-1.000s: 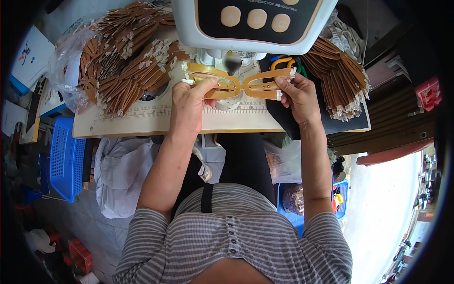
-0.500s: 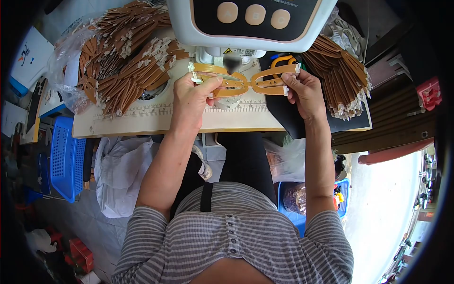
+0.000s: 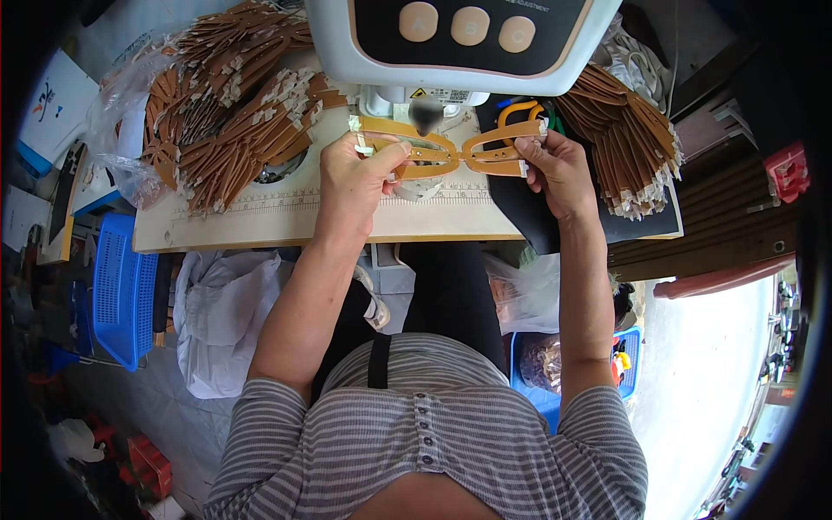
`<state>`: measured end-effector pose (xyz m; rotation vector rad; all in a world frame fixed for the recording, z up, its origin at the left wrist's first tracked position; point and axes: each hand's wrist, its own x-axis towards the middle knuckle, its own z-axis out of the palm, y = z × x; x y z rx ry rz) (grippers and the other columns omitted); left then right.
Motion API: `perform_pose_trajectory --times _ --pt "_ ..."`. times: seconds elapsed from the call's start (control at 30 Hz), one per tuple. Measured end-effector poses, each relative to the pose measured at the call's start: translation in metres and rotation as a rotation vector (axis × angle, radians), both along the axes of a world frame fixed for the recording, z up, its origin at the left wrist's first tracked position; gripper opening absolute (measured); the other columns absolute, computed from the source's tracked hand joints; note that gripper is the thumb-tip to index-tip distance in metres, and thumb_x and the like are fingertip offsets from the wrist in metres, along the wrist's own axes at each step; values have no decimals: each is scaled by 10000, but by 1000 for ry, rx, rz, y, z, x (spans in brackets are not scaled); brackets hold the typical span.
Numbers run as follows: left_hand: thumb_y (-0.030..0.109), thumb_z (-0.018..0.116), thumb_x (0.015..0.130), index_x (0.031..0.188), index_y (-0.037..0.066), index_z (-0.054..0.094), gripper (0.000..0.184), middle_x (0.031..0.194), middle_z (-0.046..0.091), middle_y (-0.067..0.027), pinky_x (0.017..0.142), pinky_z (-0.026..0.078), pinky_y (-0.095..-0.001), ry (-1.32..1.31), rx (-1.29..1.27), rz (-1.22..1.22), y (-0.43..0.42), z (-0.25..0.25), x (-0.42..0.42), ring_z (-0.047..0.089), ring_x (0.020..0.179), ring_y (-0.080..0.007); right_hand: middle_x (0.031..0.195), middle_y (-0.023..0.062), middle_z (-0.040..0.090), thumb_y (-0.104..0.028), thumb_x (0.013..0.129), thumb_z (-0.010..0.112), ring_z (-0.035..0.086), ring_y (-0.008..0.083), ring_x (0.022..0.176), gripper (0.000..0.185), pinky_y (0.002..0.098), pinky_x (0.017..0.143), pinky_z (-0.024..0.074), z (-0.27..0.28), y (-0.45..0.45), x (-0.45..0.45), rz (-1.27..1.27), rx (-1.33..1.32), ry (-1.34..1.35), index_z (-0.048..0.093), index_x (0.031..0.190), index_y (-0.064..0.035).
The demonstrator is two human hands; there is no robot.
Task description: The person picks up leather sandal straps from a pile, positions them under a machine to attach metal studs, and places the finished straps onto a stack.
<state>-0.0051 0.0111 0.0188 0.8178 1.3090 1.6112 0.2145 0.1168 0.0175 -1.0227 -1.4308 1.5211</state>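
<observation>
A tan strap piece (image 3: 444,161) with two looped halves joined at a narrow middle is stretched between my hands, just under the head of a white machine (image 3: 451,78). My left hand (image 3: 354,178) pinches its left half between thumb and fingers. The right half's outer end is gripped by my right hand (image 3: 555,169), thumb on top. White tabs show at the strap's ends, and small studs dot its inner bands. Below the left half lies a round pale part (image 3: 419,191) of the machine, partly covered.
Brown strap pieces (image 3: 251,139) are heaped at the left of the table (image 3: 286,227), with another stack (image 3: 620,139) at the right. Orange-handled scissors (image 3: 520,111) lie behind my right hand on a black sheet (image 3: 529,212). A blue basket (image 3: 126,290) stands at the lower left.
Both hands have shifted slightly right with the strap piece since a second ago, so its narrow middle now sits further right under the machine. Both hands keep their hold.
</observation>
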Motion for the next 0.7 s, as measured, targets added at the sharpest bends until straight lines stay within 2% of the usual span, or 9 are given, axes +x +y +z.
perform_pose_trajectory --times 0.1,0.4,0.6,0.7 --pt "63 625 721 800 -4 574 115 677 594 -70 462 355 -184 -41 29 23 0 2 2 474 518 -57 602 -3 554 -112 801 664 466 42 445 129 164 384 346 1 -1 1 -1 -1 3 619 832 4" --pt "85 618 743 861 -20 597 159 704 610 -91 473 372 -188 -195 58 19 -2 1 0 490 527 -68 632 7 576 -118 805 662 467 40 452 138 162 387 351 4 -6 3 -15 9 58 617 852 4" --pt "92 620 747 861 -23 603 163 692 617 -102 479 392 -190 -30 13 -21 1 -4 -4 521 540 -77 627 4 573 -122 804 666 468 37 447 143 159 381 352 4 0 8 -32 18 48 613 851 3" --pt "91 626 741 858 -24 605 166 684 618 -105 471 390 -191 -61 20 13 1 -4 -3 522 535 -76 619 0 568 -121 802 668 467 36 443 130 160 377 350 0 0 7 -29 -2 18 613 831 -7"
